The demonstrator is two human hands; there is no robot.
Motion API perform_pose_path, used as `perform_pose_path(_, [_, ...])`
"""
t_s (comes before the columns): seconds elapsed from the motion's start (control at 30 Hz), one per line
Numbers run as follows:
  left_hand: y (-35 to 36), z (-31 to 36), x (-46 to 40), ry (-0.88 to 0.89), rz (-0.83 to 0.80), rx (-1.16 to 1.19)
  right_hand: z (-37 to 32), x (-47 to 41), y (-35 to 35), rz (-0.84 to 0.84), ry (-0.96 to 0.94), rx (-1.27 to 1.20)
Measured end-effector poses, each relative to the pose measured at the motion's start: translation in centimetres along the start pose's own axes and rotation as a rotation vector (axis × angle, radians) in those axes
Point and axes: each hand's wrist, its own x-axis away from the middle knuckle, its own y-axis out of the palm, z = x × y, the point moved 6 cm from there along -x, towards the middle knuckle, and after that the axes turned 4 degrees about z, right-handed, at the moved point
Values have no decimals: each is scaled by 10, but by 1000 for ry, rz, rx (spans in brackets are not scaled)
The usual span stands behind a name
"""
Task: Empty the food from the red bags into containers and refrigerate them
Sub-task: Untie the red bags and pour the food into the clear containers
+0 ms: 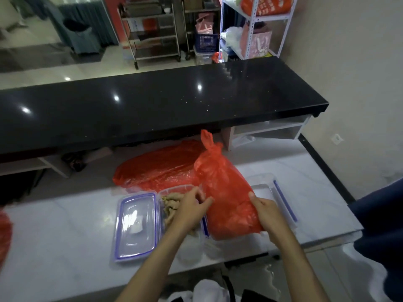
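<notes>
Evidently both hands (192,205) (267,212) hold unlabelled red bag (226,192).

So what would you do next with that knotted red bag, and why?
Probably untie the knot. The full red bag is tied shut, both hands, left and right, are on its lower end, and an open container lies beside it, so nothing can be poured yet.

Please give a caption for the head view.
Both hands hold a knotted red bag beside a filled container.
</notes>
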Motion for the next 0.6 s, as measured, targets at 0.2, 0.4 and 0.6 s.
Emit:
perform_pose_path(0.2, [44, 2, 36, 116, -516, -302, 1, -4, 5, 15, 17, -41])
perform_pose_path(0.4, [40, 6, 31, 319, -224, -318, -3, -1, -2, 23, -56, -90])
perform_pose_path(0.6, [32, 12, 29, 403, -96, -258, 8, -5, -2, 8, -29, -252])
